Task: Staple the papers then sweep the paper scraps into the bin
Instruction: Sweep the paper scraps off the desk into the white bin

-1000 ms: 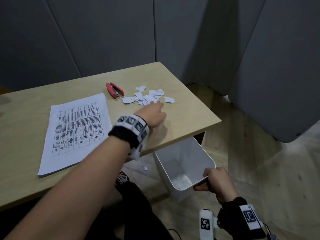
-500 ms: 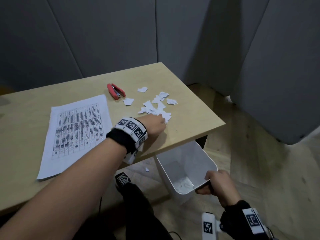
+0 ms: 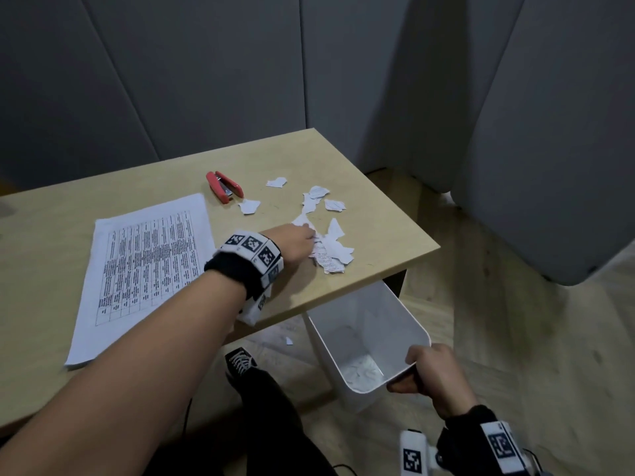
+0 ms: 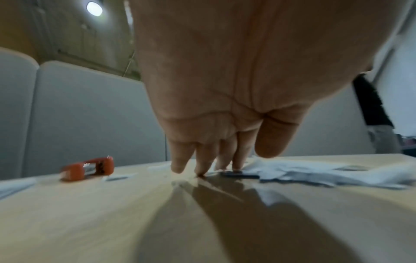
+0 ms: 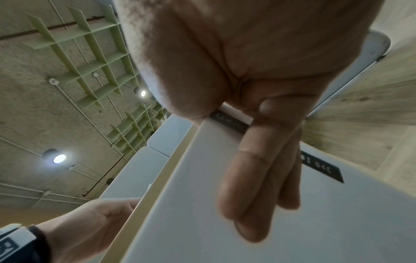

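White paper scraps (image 3: pixel 331 250) lie heaped near the front right corner of the wooden table (image 3: pixel 385 214), with a few loose ones farther back. My left hand (image 3: pixel 295 240) has its straight fingers (image 4: pixel 202 160) down on the tabletop against the scraps (image 4: pixel 303 172). A white bin (image 3: pixel 374 321) is tilted below the table's front edge, with scraps in its bottom. My right hand (image 3: pixel 424 371) grips its near rim, thumb inside and fingers (image 5: pixel 258 178) along the outer wall (image 5: pixel 315 222). The printed paper stack (image 3: pixel 144 266) lies to the left, the red stapler (image 3: pixel 224 191) behind it.
Grey padded panels (image 3: pixel 206 80) stand behind and to the right of the table. One scrap (image 3: pixel 289 340) lies on the wooden floor under the table. My leg and black shoe (image 3: pixel 240 362) are beside the bin.
My left hand has dragged the scraps from near the stapler toward the table's front right edge, above the bin. The right hand keeps hold of the bin's rim.
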